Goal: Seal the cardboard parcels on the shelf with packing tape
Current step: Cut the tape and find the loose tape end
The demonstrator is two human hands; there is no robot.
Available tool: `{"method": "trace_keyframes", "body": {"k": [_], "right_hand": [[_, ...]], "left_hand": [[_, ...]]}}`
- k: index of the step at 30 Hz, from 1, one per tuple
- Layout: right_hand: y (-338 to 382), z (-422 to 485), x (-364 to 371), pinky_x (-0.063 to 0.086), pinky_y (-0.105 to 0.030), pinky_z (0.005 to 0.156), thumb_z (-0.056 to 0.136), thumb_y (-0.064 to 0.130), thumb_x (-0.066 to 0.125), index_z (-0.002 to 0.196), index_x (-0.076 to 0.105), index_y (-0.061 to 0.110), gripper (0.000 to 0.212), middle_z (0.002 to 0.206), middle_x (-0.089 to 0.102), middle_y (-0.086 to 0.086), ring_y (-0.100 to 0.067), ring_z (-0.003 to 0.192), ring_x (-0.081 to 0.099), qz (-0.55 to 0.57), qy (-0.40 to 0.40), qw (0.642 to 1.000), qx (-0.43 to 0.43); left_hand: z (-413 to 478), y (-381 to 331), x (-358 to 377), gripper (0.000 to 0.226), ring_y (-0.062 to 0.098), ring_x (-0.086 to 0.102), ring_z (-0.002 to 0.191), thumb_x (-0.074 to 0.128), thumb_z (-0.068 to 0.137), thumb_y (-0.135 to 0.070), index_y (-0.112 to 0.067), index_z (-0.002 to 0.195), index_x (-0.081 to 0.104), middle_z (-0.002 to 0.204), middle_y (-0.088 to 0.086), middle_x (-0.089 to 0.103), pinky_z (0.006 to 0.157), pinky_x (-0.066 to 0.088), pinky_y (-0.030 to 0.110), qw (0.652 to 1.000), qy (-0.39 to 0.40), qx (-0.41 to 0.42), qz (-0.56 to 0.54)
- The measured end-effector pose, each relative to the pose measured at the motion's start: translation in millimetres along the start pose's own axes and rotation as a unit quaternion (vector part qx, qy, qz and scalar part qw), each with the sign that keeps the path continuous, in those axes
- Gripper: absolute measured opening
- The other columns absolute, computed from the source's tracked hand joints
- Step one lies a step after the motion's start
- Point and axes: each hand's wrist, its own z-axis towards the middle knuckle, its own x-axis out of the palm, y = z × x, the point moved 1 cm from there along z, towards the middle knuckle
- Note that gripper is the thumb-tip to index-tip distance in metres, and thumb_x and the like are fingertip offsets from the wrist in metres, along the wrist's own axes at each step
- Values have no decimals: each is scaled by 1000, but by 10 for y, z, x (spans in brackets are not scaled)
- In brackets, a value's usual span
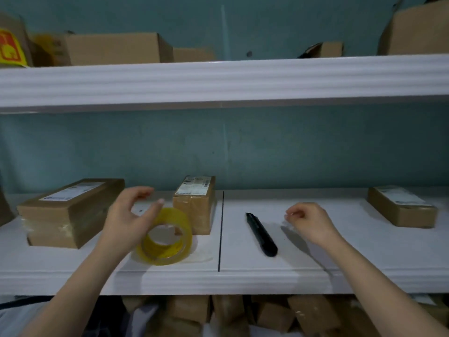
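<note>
A yellowish roll of packing tape (167,237) leans on the white shelf (303,268). My left hand (128,217) hovers just above and left of it, fingers spread and curled, thumb near the roll's top. Whether it touches the roll I cannot tell. My right hand (311,222) floats over the shelf with fingers loosely curled and nothing clearly in it. Three cardboard parcels with white labels lie on the shelf: a long one (70,212) at the left, a small one (195,205) behind the tape, and another (403,206) at the far right.
A black box cutter (261,234) lies on the shelf between my hands. A dark seam (221,229) divides the shelf boards. More cardboard boxes (114,48) stand on the upper shelf (218,79), and loose parcels (243,314) are piled below.
</note>
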Motion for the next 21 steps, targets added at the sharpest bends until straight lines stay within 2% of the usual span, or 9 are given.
{"method": "trace_keyframes", "body": {"k": [3,5,7,10,13,17,21], "right_hand": [[-384,-1,-543,42,-23,75,85,11,64,87,74,8,11,87,71,-5,-19,83,64,17,-40,999,5],[-605,22,-843,40,-22,71,85,9,63,87,73,7,11,81,68,-3,-18,80,64,23,-44,999,-14],[-765,67,-1084,38,-20,70,86,8,63,92,73,5,12,84,66,-1,-15,83,61,45,-38,998,-35],[-927,92,-1344,41,-11,70,88,8,64,108,68,3,21,99,66,-2,-10,92,60,143,-29,988,-49],[-1079,72,-1555,41,0,67,88,9,63,111,66,4,23,100,65,-2,-8,88,59,210,-35,976,-36],[-1255,8,-1737,42,-1,60,90,11,62,110,65,9,21,98,64,1,-4,84,58,251,-30,968,-15],[-1288,-1,-1860,44,-9,65,91,11,59,106,65,10,17,95,65,-2,-4,78,59,256,-31,966,-14]], "left_hand": [[-116,-434,207,16,13,59,90,70,85,-14,-20,98,63,97,1,64,83,43,16,996,-67,55,-24],[-188,-724,467,15,1,60,81,67,87,-12,-24,94,64,90,-5,64,79,46,13,992,-59,37,-109],[-278,-940,799,17,-7,60,79,64,88,-9,-21,101,65,92,-9,65,77,48,10,980,-36,3,-194],[-441,-1123,1273,20,12,62,99,60,91,-8,-23,103,65,106,1,66,84,49,23,955,-1,-76,-287],[-594,-1283,1599,22,22,61,108,64,87,-12,-28,102,65,116,6,65,89,47,32,939,27,-124,-319],[-740,-1509,1837,22,24,61,111,61,90,-8,-25,104,64,115,10,66,89,50,38,946,42,-123,-297],[-794,-1604,1870,19,28,62,109,60,90,-8,-25,98,64,110,12,67,96,46,46,948,49,-130,-286]]}}
